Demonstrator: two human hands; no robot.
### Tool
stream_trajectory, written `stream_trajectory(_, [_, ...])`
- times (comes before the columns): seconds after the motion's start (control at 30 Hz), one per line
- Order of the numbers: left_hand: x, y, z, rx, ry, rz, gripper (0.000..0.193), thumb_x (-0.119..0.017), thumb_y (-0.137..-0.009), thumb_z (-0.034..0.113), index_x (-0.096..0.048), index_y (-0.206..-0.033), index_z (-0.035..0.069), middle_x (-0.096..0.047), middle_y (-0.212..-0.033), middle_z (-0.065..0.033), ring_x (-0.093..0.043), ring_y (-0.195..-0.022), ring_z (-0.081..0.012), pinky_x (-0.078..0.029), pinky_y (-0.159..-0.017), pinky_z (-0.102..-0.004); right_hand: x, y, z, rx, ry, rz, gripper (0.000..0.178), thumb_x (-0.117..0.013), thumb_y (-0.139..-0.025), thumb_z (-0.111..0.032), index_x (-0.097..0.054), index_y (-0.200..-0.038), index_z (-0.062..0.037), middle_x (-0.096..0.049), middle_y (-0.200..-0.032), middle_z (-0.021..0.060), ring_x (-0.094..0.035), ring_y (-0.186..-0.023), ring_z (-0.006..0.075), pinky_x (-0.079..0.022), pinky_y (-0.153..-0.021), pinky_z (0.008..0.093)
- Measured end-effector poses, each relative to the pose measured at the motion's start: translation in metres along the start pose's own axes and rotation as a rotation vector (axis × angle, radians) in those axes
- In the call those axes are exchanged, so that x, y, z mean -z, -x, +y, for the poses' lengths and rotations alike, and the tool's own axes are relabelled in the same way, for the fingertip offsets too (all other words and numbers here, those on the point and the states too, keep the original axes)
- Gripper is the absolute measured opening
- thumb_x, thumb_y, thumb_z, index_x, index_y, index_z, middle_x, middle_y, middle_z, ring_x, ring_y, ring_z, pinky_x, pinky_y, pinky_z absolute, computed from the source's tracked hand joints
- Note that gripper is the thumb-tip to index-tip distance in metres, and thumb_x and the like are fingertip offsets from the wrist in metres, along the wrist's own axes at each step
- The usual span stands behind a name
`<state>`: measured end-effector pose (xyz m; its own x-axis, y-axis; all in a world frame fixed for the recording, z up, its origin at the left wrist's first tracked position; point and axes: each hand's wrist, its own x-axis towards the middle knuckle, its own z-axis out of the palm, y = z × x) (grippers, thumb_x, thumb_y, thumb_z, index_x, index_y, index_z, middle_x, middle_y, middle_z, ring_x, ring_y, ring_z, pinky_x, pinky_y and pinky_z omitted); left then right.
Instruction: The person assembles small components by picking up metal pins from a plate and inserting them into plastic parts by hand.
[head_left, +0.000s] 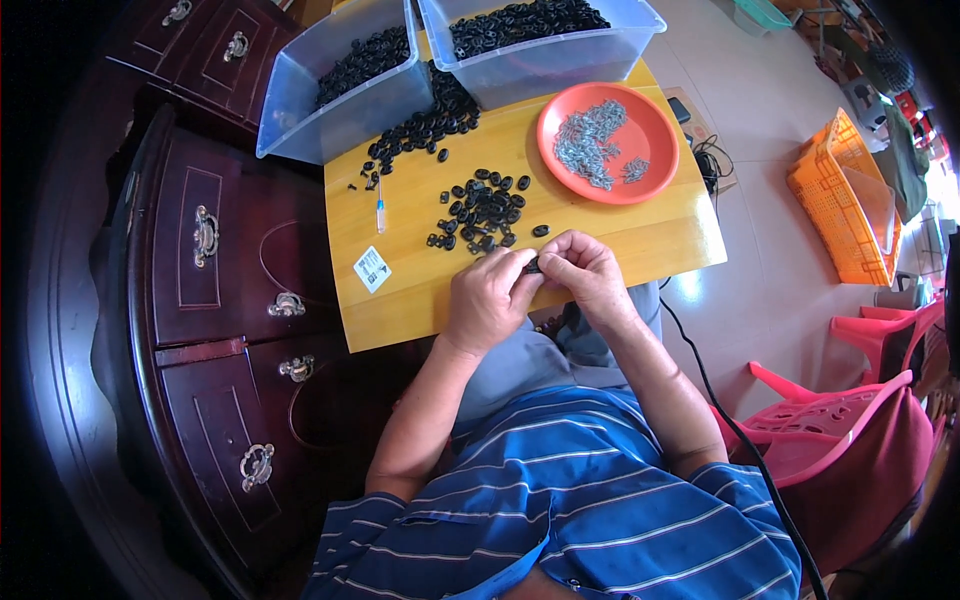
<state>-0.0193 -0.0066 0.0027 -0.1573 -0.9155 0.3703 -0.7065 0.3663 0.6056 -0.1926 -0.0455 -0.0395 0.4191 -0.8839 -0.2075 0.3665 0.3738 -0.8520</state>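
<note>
Pinching a small black piece (532, 266) at the near edge of the table (660, 240), our left hand (487, 300) and right hand (592, 280) had their fingers closed on it, probably to steady something so little from both sides. The loose black pile (485, 208) lay just beyond our knuckles, likely for easy reach; the red plate (661, 165) seemed to keep the metal bits (588, 142) from scattering.

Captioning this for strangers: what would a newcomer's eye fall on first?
Probably the red plate of silvery pieces, on the right of the table. Next, translucent bins of black parts along its far edge. At the near edge, the left hand and right hand meet around a dark piece.
</note>
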Motion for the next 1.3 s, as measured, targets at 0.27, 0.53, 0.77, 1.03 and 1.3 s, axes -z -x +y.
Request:
stream_trajectory(0.27, [-0.0007,-0.0009,-0.0021,-0.015,0.015,0.006,0.022,-0.076,-0.088,0.005,-0.068,-0.109,0.001,-0.066,-0.084,-0.0130,-0.067,-0.070,-0.0297,-0.053,-0.061,-0.0384,0.0000,-0.0001,0.0007,0.017,-0.008,-0.002,0.007,-0.070,-0.099,-0.010,-0.066,-0.099,-0.0040,-0.069,-0.090,-0.0013,-0.062,-0.079,0.0042,-0.052,-0.073,0.0210])
stream_trajectory(0.53, [-0.0005,-0.0005,0.0002,0.051,0.040,-0.026,0.025,-0.074,-0.086,0.009,-0.067,-0.110,0.004,-0.067,-0.087,-0.0125,-0.068,-0.076,-0.0336,-0.055,-0.065,-0.0429,-0.0003,0.0010,0.0012,0.028,-0.012,0.008,0.008,-0.071,-0.099,-0.010,-0.066,-0.101,-0.0042,-0.068,-0.090,-0.0017,-0.062,-0.080,0.0040,-0.051,-0.074,0.0205])
stream_trajectory(0.77, [-0.0022,-0.0028,0.0008,-0.007,0.016,0.015,0.023,-0.075,-0.088,0.005,-0.068,-0.110,0.001,-0.065,-0.085,-0.0132,-0.066,-0.071,-0.0305,-0.053,-0.062,-0.0392,0.0002,0.0001,0.0014,0.028,-0.018,0.017,0.007,-0.070,-0.099,-0.010,-0.066,-0.100,-0.0040,-0.068,-0.090,-0.0017,-0.062,-0.079,0.0037,-0.052,-0.073,0.0203])
stream_trajectory(1.03, [-0.0046,-0.0013,-0.0027,-0.014,-0.051,0.009,0.020,-0.072,-0.090,0.013,-0.067,-0.107,0.005,-0.067,-0.086,-0.0117,-0.068,-0.076,-0.0339,-0.054,-0.065,-0.0436,-0.0022,0.0005,0.0013,0.045,-0.017,0.036,0.006,-0.070,-0.099,-0.009,-0.066,-0.098,-0.0038,-0.068,-0.088,-0.0022,-0.061,-0.076,0.0034,-0.051,-0.071,0.0198])
stream_trajectory(1.3, [-0.0041,-0.0021,-0.0007,0.014,0.037,0.024,0.022,-0.075,-0.087,0.010,-0.069,-0.108,0.005,-0.067,-0.084,-0.0113,-0.068,-0.071,-0.0314,-0.055,-0.062,-0.0411,-0.0009,0.0001,0.0025,0.039,-0.037,0.032,0.006,-0.070,-0.098,-0.008,-0.066,-0.098,-0.0045,-0.067,-0.088,-0.0027,-0.060,-0.076,0.0030,-0.050,-0.070,0.0196])
